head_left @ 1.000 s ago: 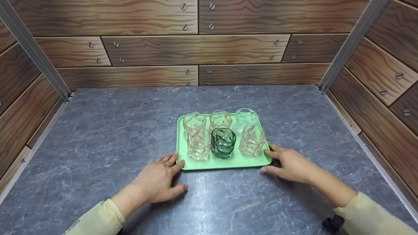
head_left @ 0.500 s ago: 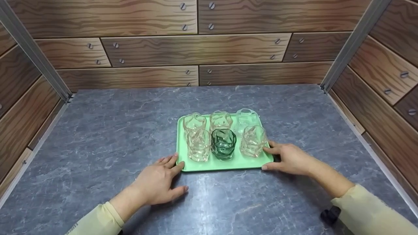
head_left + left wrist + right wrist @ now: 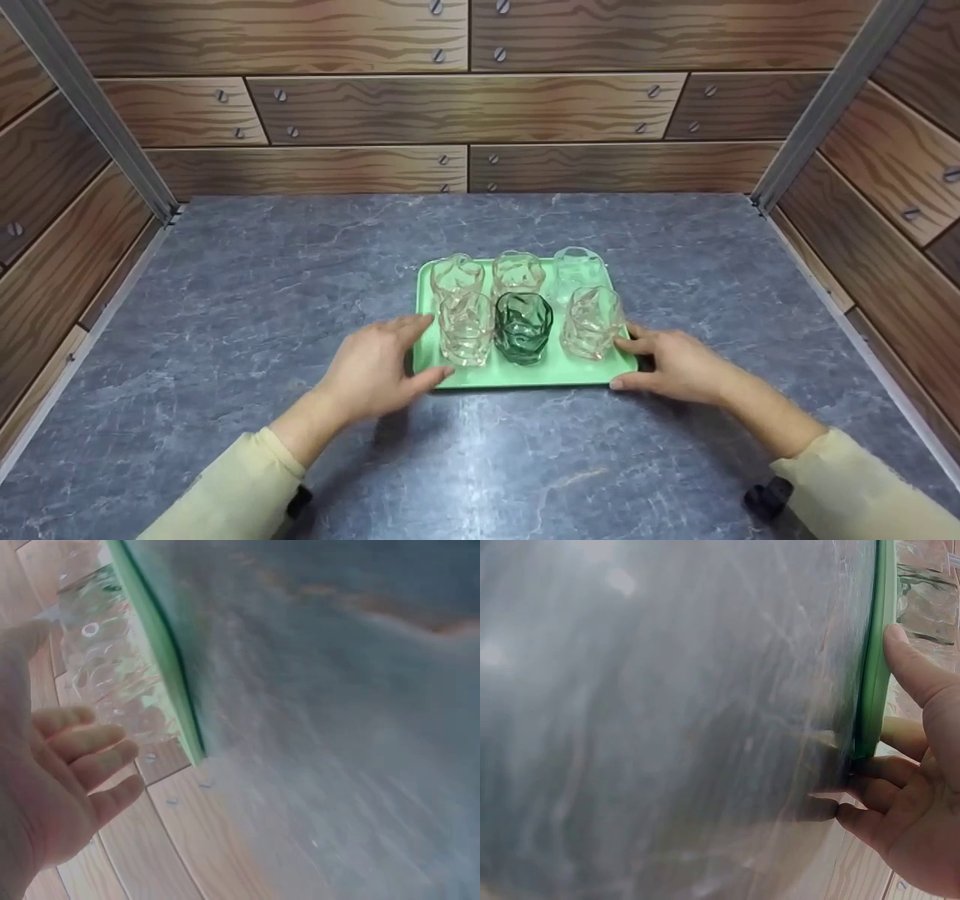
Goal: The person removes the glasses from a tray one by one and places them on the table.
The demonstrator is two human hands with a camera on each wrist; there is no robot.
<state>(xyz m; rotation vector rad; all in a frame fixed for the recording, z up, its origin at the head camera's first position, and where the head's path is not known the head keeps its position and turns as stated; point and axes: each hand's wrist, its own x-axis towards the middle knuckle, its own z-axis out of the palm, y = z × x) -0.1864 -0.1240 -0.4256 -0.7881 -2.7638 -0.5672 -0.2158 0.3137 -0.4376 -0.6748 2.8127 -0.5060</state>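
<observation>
Tray first: light-green rectangular tray with rounded corners and raised rim [image 3: 540, 375] sat flat on the dark blue-grey marbled desk [image 3: 300, 247]. Clock dial below is centred on the tray, 12 toward the back wall.

Six faceted tumblers stood upright on it, two rows. Far row: clear pinkish glass [image 3: 457, 276] at 10, second clear pinkish glass [image 3: 517, 271] at 12, pale bluish clear glass [image 3: 579, 271] at 2. Near row: third clear pinkish glass [image 3: 466, 330] at 8, dark-green glass [image 3: 523, 330] at 6, fourth clear pinkish glass [image 3: 592, 322] at 4. Visible gap between the 6 and 4 glasses; 8 and 6 were very close, couldn't tell if touching.

Left hand [image 3: 375, 369], between 8 and 9: spread wide, thumb well off the fingers, nothing in it. Left wrist view was blurred but showed it apart from the tray rim, palm facing the glasses.

Right hand [image 3: 679, 367], between 3 and 4: loosely pinched the tray's near corner at 4, thumb on the near rim, index at the right-hand edge, other fingers slightly bent beside the corner.

Pale-yellow sleeves at 8 [image 3: 232, 480] and 4 [image 3: 855, 480], black object [image 3: 769, 499] under the right cuff. Wood-plank-patterned back wall [image 3: 465, 109] at 12, grey metal posts at 10 [image 3: 90, 97] and 2 [image 3: 832, 101].
</observation>
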